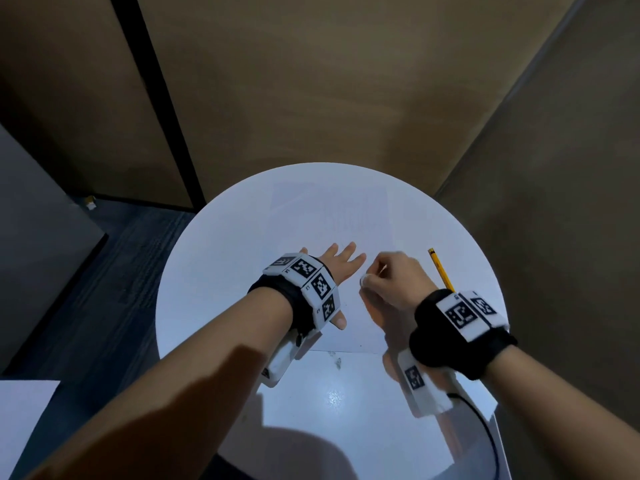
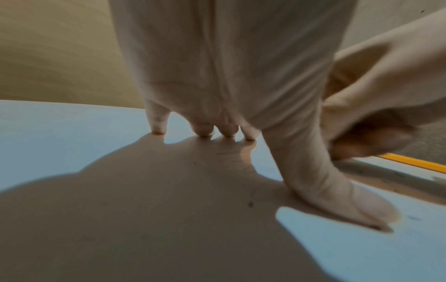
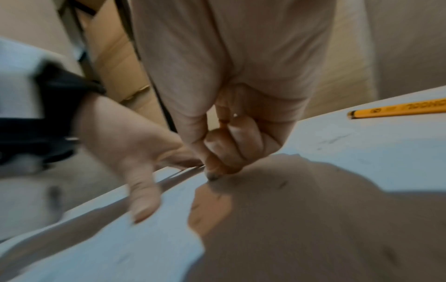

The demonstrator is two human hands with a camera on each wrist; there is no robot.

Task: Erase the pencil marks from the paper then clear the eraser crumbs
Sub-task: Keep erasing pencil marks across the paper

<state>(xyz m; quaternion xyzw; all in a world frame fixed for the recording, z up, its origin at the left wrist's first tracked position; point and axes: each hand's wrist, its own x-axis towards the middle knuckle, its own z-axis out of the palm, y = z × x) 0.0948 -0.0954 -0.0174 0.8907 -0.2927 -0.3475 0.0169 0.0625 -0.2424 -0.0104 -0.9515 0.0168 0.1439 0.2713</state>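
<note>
A white sheet of paper (image 1: 304,216) lies on the round white table (image 1: 207,271), with faint pencil marks (image 1: 346,218) near its far end. My left hand (image 1: 337,266) presses flat on the paper with fingers spread, and the thumb (image 2: 337,194) is down on the sheet. Just to its right, my right hand (image 1: 391,278) is curled and pinches a small white eraser (image 1: 364,280) against the paper; its grimy tip (image 3: 213,177) touches the sheet. Dark eraser crumbs (image 2: 251,204) lie scattered on the paper.
A yellow pencil (image 1: 440,270) lies on the table right of the paper, close to my right wrist. A dark smudge (image 1: 337,362) marks the table below the sheet. Another white sheet (image 1: 20,410) lies at lower left. A black cable (image 1: 485,427) runs from my right wrist.
</note>
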